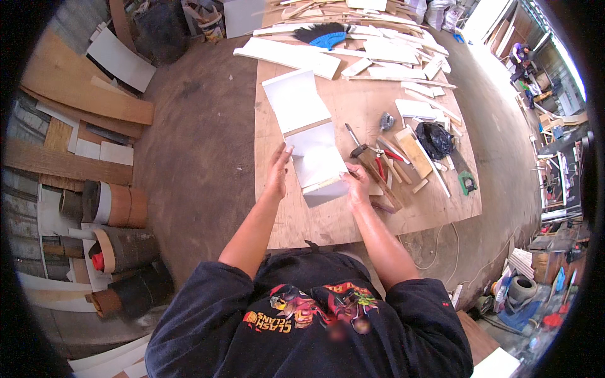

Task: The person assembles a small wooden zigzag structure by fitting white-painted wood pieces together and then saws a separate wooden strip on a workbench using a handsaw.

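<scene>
White box (pixel 324 191) on the near part of the wooden surface (pixel 287 227), right in front of the person, between both hands. Lid (pixel 296 101) open, folded back away from the body, so the inside shows. Left hand (pixel 277 170) at the left wall, fingertips touching its upper edge; can't tell whether they pinch or just press. Right hand (pixel 357 184) at the near right corner, thumb on the rim, fingers partly hidden, looks like a pinch on the wall. Opposite-side hold probably keeps the box square and steady. Hammer (pixel 358 151) and red-handled pliers (pixel 380 167) lie just right of the box, likely for easy right-hand reach. Wood strips (pixel 394 50) piled at the far end, seemingly out of the way; blue brush (pixel 328 41) on top.
</scene>
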Available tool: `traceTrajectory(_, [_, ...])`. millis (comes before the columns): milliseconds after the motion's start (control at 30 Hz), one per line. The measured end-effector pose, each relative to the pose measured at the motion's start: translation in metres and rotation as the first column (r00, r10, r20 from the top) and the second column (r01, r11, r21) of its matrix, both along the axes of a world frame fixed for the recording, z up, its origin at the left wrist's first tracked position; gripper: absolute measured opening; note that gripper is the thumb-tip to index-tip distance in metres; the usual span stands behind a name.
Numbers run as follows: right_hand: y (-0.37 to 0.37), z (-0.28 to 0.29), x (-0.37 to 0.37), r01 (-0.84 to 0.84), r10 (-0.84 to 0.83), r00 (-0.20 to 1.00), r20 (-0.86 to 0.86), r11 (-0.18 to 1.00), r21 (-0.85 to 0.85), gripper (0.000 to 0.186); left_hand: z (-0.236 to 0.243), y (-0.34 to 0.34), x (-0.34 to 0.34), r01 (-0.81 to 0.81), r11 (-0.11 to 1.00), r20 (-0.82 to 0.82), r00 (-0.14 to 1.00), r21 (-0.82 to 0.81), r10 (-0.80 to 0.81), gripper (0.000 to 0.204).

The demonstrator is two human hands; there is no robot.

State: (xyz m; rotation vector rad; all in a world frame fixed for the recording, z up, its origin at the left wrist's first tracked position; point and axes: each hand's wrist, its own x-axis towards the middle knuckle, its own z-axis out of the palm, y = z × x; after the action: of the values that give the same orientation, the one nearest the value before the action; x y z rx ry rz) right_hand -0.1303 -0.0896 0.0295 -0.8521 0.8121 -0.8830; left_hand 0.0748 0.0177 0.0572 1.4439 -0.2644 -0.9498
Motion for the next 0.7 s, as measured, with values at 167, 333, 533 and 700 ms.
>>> traceTrajectory(167, [-0.002, -0.001, -0.004, -0.016, 0.017, 1.0, 0.014, 1.0, -0.02, 0.029, 0.02, -0.014, 0.023, 0.005, 0.999, 0.023, 1.0, -0.048, -0.004, 0.085])
traceTrajectory(333, [0.001, -0.006, -0.002, -0.04, 0.041, 0.999, 0.021, 0.998, -0.054, 0.03, 0.023, -0.04, 0.036, -0.045, 0.984, -0.059, 0.998, -0.175, 0.035, 0.068])
traceTrajectory(533, [0.009, -0.02, -0.002, 0.06, -0.061, 0.998, -0.01, 0.995, -0.084, 0.035, 0.036, -0.082, 0.026, -0.007, 0.992, -0.009, 1.0, -0.129, 0.006, 0.058])
traceTrajectory(700, [0.003, -0.014, -0.006, 0.121, -0.127, 0.991, -0.041, 0.985, -0.126, 0.035, 0.064, -0.118, 0.007, 0.068, 0.993, 0.016, 0.998, -0.097, -0.067, 0.058])
